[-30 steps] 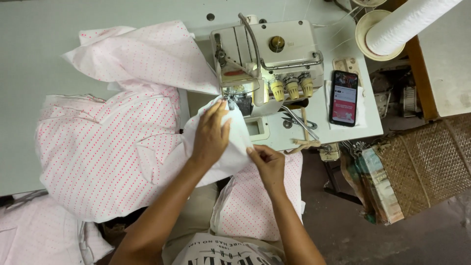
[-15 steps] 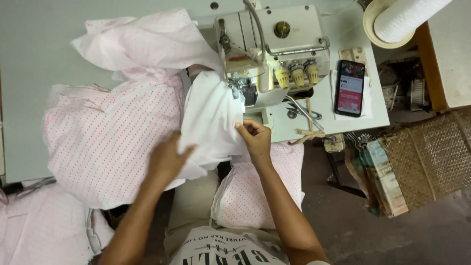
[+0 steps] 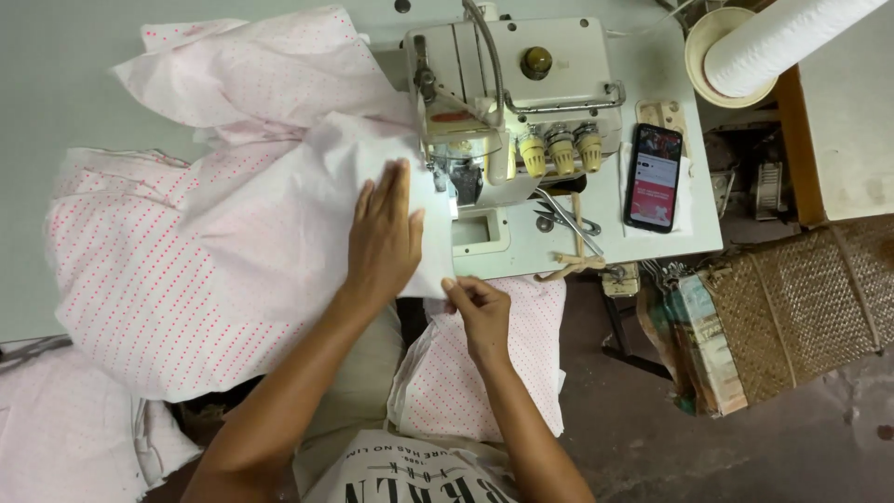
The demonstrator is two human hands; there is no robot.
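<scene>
The pink-dotted white fabric is spread on the bench, right up against the sewing machine. It's pressed flat by the left hand, fingers spread, while its near edge is pinched by the right hand. A phone is lying beside the machine.

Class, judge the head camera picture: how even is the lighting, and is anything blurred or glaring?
Head view: soft, even light, faint shadows; left hand and dotted pink fabric sharp; phone screen glows without glare; white roll slightly washed out.
</scene>
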